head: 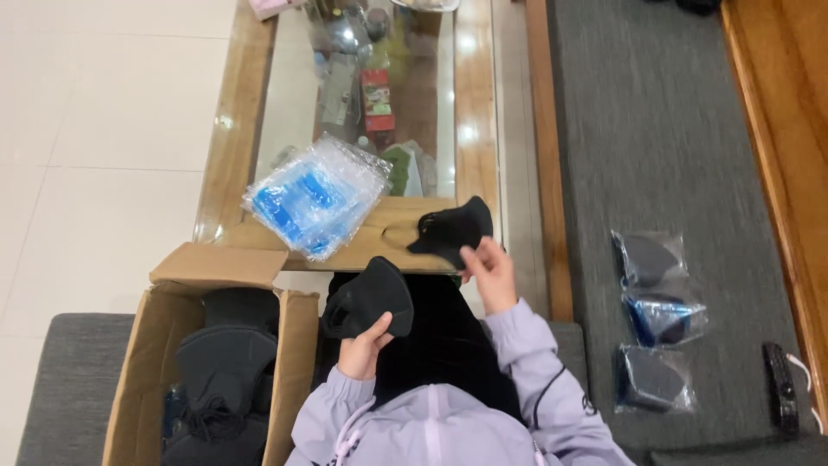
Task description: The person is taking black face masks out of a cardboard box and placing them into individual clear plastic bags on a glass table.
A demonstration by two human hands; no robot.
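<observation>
A grey upholstered bench (664, 155) runs along the person's right side, and a wood-framed glass table (233, 147) stands ahead of the knees; a brown cardboard box (138, 371) sits open at the person's left, filled with dark masks (226, 362); a stack of clear plastic bags (317, 194) with blue contents rests on the near table edge, overhanging the box flap; three bagged masks (655, 319) lie in a row on the bench, well apart from both hands, with a dark remote control (780, 388) just beyond them. The first black mask (371, 298) is matte, cup-shaped, folded along its centre, with ear loops at its left edge; it sits directly above the left hand (366, 345), which is raised from a lilac sleeve with fingers closed on the mask's lower edge. The second black mask (453, 231) is of the same kind, slightly blurred, positioned over the near table edge; it lies up and to the left of the right hand (493, 274), which pinches its lower corner between thumb and fingers, the forearm angled up from the lap.
</observation>
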